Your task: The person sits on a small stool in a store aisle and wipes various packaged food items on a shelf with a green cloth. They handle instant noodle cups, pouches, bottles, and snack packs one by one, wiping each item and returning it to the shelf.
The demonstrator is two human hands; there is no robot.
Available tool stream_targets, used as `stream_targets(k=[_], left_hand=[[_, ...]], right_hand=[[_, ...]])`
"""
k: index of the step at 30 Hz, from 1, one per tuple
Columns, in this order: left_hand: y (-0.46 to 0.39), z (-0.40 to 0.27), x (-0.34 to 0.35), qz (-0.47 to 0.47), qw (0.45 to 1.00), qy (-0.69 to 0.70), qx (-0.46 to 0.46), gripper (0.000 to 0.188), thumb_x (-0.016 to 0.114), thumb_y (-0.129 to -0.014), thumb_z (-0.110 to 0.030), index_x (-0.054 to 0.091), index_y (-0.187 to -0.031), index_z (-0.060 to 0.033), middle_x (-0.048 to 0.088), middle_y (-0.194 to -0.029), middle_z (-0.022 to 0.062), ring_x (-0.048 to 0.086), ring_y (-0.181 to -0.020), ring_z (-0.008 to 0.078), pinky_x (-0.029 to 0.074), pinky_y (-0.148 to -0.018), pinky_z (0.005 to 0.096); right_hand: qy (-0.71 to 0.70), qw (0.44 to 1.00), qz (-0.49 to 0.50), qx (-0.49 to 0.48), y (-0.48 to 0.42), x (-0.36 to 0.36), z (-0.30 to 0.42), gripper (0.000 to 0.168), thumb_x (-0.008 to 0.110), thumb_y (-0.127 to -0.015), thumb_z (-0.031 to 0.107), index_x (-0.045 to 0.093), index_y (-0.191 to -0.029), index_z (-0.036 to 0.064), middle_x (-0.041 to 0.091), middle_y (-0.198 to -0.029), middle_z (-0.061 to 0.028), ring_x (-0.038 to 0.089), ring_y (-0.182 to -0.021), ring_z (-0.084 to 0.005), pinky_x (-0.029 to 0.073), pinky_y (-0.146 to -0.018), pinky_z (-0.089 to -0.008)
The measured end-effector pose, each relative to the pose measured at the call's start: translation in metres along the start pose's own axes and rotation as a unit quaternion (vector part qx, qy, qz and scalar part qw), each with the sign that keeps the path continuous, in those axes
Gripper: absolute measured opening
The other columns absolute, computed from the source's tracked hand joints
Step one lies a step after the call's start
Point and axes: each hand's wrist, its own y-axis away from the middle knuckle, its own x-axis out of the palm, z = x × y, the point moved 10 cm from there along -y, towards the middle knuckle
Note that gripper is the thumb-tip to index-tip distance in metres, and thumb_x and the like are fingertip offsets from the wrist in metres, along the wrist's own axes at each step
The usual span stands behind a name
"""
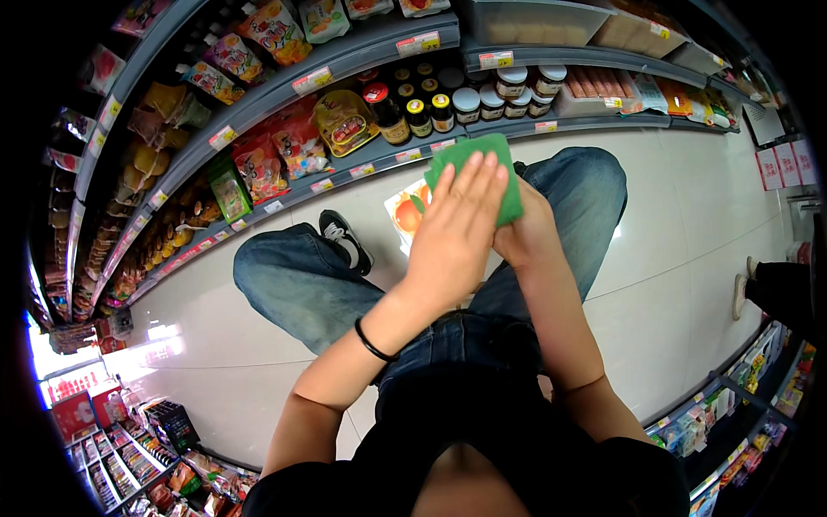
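Note:
A folded green cloth (481, 155) is pressed between my two hands, in front of the lower shelf. My left hand (455, 226) lies flat across its top, fingers stretched out; a black band circles that wrist. From the right, my right hand (530, 223) supports the cloth, with most of its fingers hidden beneath. Partly covered by my left hand is a white package with an orange fruit print (406, 210); what it rests on cannot be told. Beyond the cloth, glass jars with white lids (466, 106) and dark bottles with yellow caps (418, 117) stand on the shelf.
Shelving with a grey front edge (381, 165) curves around the front and left. Red snack bags (258, 165) and a yellow package (345, 123) sit on it. My knees in jeans (581, 194) are spread over the tiled floor (652, 258). Another person's legs (775, 291) are at right.

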Motion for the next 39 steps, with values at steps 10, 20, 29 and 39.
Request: stream_targets(k=[10,20,29,39], left_hand=[[0.035,-0.015,-0.014,0.056,0.993,-0.06,0.087,0.048,0.051,-0.09,-0.007,0.056,-0.137,0.0009,0.052,-0.146,0.015,0.047,-0.139,0.0296,0.038,-0.115,0.0457],[0.09,0.066,-0.021,0.101,0.992,-0.05,0.056,0.043,0.056,-0.088,-0.005,0.058,-0.13,0.0025,0.06,-0.134,0.0205,0.056,-0.129,0.032,0.045,-0.109,0.0454],[0.113,0.247,0.055,0.196,0.87,0.267,-0.365,0.03,0.06,-0.096,-0.024,0.066,-0.103,0.0045,0.07,-0.089,0.0208,0.068,-0.08,0.0329,0.053,-0.075,0.0415],[0.083,0.29,0.116,0.179,0.679,0.493,-0.514,0.035,0.059,-0.099,-0.02,0.065,-0.123,0.0046,0.071,-0.107,0.0114,0.066,-0.097,0.0194,0.051,-0.088,0.033]], right_hand=[[0.003,0.996,0.064,0.066,0.003,0.013,0.018,0.055,0.031,-0.11,0.036,0.042,-0.14,-0.01,0.055,-0.138,-0.0216,0.058,-0.123,-0.0311,0.047,-0.105,-0.0441],[0.103,0.991,0.079,-0.03,-0.009,0.026,0.045,0.05,0.029,-0.111,0.028,0.042,-0.137,-0.012,0.044,-0.148,-0.0298,0.052,-0.131,-0.0361,0.042,-0.111,-0.0488],[0.595,0.772,0.081,-0.209,-0.058,0.116,0.086,0.017,0.068,-0.097,0.015,0.061,-0.101,0.0,0.064,-0.083,-0.0016,0.056,-0.077,-0.0058,0.05,-0.068,-0.0243],[0.669,0.648,0.193,-0.308,-0.193,0.282,0.117,0.026,0.068,-0.097,0.024,0.066,-0.103,-0.001,0.066,-0.084,-0.0019,0.057,-0.082,-0.0063,0.049,-0.073,-0.0263]])
